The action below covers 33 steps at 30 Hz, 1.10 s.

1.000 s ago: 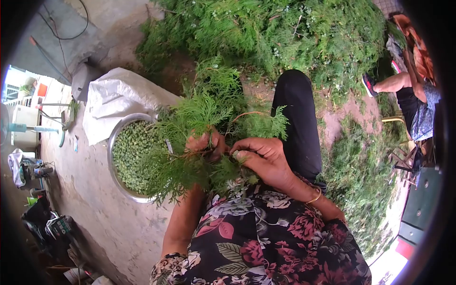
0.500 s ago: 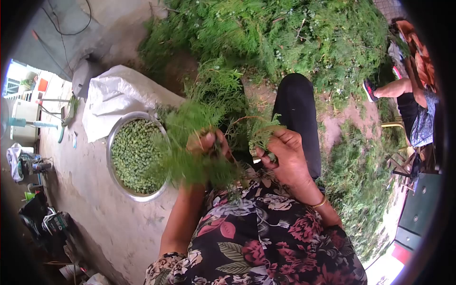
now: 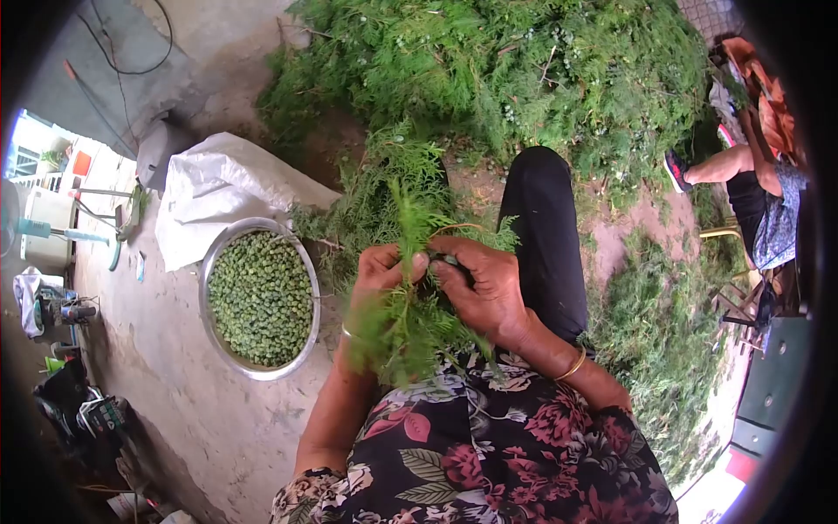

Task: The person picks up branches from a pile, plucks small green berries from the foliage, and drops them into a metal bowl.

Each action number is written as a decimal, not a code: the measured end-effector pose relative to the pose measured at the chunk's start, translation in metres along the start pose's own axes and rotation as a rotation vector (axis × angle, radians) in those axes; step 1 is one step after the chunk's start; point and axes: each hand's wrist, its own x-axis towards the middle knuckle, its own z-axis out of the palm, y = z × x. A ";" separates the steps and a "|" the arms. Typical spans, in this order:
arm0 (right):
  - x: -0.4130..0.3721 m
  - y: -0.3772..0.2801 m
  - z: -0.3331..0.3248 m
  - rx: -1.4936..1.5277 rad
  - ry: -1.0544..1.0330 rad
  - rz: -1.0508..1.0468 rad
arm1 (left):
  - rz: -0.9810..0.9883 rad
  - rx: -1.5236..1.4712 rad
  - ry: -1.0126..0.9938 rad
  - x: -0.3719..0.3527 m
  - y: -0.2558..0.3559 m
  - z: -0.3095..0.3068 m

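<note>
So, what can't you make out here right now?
All in the head view:
- Whether the right hand grips anything: hidden by its fingers.
- Leafy sprig in the left hand: blurred.
- Basin bottom: covered by green cones.
- Other person: partly cut off, dark lens border.

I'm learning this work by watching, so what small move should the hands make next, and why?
Probably hold the green sprig steady in the left hand and pluck gently with the right hand: their fingertips nearly meet at the sprig, and the metal basin to their left holds loose green cones.
</note>
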 end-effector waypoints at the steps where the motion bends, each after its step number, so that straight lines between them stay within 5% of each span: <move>1: 0.000 0.002 0.001 -0.001 -0.001 0.002 | -0.002 -0.001 0.000 0.001 -0.007 -0.001; 3: -0.001 0.005 0.004 -0.016 0.040 -0.061 | 0.155 0.057 0.306 0.000 -0.019 0.005; 6: 0.000 -0.004 0.002 0.036 -0.001 0.125 | -0.029 0.064 0.161 -0.004 0.001 0.005; 10: 0.009 -0.009 -0.005 0.237 -0.024 0.389 | -0.012 -0.038 0.207 -0.011 0.004 0.012; 12: 0.011 -0.008 -0.005 0.784 0.017 0.727 | -0.111 -0.123 -0.002 -0.010 0.006 0.001; 16: 0.012 0.008 -0.020 1.185 -0.035 0.698 | 0.000 -0.192 0.059 -0.004 -0.006 -0.008; 24: 0.010 0.003 -0.016 0.906 0.024 0.687 | -0.011 -0.133 0.068 -0.012 0.015 0.010; 27: 0.008 0.006 -0.003 0.267 0.115 0.298 | -0.047 -0.077 0.049 -0.008 0.014 0.017; 33: 0.009 0.013 0.012 0.048 0.133 0.174 | 0.068 -0.077 0.032 -0.002 0.009 0.013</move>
